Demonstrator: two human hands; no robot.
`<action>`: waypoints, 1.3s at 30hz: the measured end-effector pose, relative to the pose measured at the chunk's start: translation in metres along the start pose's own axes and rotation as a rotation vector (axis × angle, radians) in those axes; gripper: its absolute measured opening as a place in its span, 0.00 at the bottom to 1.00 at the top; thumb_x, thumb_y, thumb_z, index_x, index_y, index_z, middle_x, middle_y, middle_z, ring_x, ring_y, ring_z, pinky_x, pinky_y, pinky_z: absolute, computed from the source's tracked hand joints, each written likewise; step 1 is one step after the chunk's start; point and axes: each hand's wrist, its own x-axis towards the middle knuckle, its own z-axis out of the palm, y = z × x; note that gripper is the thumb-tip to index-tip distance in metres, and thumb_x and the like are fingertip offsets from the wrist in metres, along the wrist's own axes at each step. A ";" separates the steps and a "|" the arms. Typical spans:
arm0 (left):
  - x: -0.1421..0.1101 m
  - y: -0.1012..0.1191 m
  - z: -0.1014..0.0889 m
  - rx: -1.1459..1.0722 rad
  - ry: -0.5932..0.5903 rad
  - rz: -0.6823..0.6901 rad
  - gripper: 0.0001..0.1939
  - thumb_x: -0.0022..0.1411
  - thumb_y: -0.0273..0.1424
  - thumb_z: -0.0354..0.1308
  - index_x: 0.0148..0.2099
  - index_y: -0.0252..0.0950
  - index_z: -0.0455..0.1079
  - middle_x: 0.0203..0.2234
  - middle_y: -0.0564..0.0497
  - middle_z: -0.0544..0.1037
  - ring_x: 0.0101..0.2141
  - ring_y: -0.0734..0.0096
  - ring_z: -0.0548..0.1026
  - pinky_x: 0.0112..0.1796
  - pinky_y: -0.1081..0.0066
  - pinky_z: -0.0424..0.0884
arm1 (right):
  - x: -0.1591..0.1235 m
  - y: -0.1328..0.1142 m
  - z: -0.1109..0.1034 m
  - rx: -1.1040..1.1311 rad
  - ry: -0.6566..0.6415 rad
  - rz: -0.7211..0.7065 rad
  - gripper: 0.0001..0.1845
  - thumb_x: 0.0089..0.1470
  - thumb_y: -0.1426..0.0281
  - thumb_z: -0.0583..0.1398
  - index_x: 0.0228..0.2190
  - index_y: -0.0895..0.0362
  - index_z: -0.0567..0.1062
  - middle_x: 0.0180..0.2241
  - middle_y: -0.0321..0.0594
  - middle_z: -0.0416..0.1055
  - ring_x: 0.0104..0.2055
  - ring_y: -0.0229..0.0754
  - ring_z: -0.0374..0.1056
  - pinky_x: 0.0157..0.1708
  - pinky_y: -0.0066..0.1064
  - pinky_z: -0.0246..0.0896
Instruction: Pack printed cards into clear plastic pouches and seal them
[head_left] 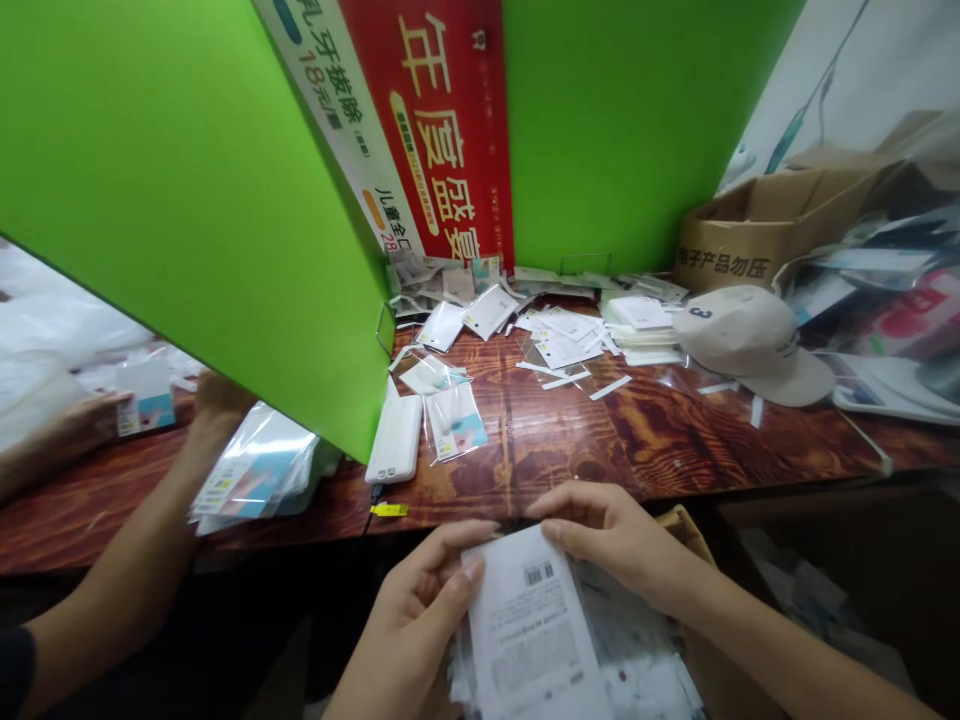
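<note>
A white printed packet point(529, 640) with a barcode near its top is held at its upper edge, low in the view. My left hand point(435, 590) pinches the upper left corner between thumb and fingers. At the upper right corner, my right hand point(615, 540) grips with its thumb on the front; its fingertips are partly hidden. Beneath the packet lies a heap of see-through plastic packets point(645, 650), in what looks like a brown carton point(686, 530) just below the table edge.
Green panels point(600, 130) stand on the wooden table point(555, 440). Loose cards point(562, 335), bagged cards point(454, 415), a white power bank point(395, 435), a cap point(750, 340) and a cardboard box point(772, 220) lie about. Left of the panel, another person's hand point(90, 430) holds a card.
</note>
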 end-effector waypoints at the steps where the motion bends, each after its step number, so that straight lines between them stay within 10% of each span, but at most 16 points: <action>1: -0.002 0.000 0.003 -0.021 0.017 -0.024 0.18 0.50 0.41 0.72 0.41 0.40 0.78 0.31 0.50 0.83 0.32 0.66 0.80 0.33 0.73 0.77 | 0.000 0.000 -0.001 0.047 -0.014 0.000 0.11 0.50 0.62 0.68 0.34 0.55 0.81 0.31 0.36 0.75 0.31 0.36 0.69 0.33 0.28 0.64; 10: -0.018 0.007 0.015 -0.040 0.149 -0.092 0.11 0.43 0.38 0.74 0.27 0.37 0.80 0.19 0.54 0.76 0.22 0.75 0.72 0.25 0.78 0.68 | -0.013 -0.003 -0.015 0.167 -0.049 0.043 0.09 0.41 0.74 0.63 0.26 0.54 0.84 0.25 0.36 0.77 0.26 0.35 0.69 0.28 0.25 0.62; 20: -0.014 0.001 0.019 0.017 0.182 -0.020 0.13 0.41 0.39 0.75 0.24 0.37 0.80 0.18 0.55 0.75 0.20 0.77 0.70 0.24 0.79 0.65 | -0.028 0.000 -0.018 0.163 -0.152 0.038 0.12 0.50 0.66 0.68 0.37 0.56 0.77 0.32 0.36 0.74 0.33 0.36 0.69 0.36 0.28 0.63; 25: -0.011 -0.005 0.026 -0.166 0.147 -0.060 0.27 0.42 0.41 0.76 0.47 0.47 0.77 0.34 0.50 0.84 0.32 0.60 0.80 0.34 0.67 0.75 | -0.035 0.004 -0.030 0.209 -0.113 -0.018 0.14 0.54 0.62 0.66 0.41 0.54 0.80 0.39 0.40 0.78 0.41 0.41 0.73 0.45 0.34 0.65; 31: -0.015 -0.029 0.025 -0.039 -0.007 -0.067 0.55 0.46 0.41 0.75 0.70 0.44 0.50 0.51 0.40 0.79 0.50 0.48 0.78 0.42 0.63 0.77 | -0.043 0.000 -0.029 -0.098 0.098 -0.147 0.15 0.56 0.65 0.64 0.47 0.51 0.76 0.42 0.40 0.76 0.44 0.43 0.72 0.45 0.34 0.67; 34: -0.013 -0.037 0.022 0.141 -0.153 -0.003 0.55 0.56 0.42 0.68 0.73 0.43 0.35 0.57 0.38 0.75 0.50 0.49 0.78 0.45 0.59 0.76 | -0.040 -0.006 -0.020 -0.423 0.165 -0.262 0.25 0.55 0.69 0.63 0.54 0.50 0.70 0.44 0.40 0.73 0.48 0.44 0.69 0.50 0.37 0.63; 39: -0.011 -0.034 0.024 0.631 -0.250 0.120 0.46 0.57 0.36 0.63 0.72 0.40 0.46 0.57 0.40 0.75 0.52 0.47 0.77 0.49 0.58 0.74 | -0.031 -0.018 -0.007 -0.499 -0.040 -0.315 0.20 0.56 0.70 0.60 0.51 0.54 0.74 0.42 0.41 0.75 0.42 0.43 0.70 0.47 0.36 0.62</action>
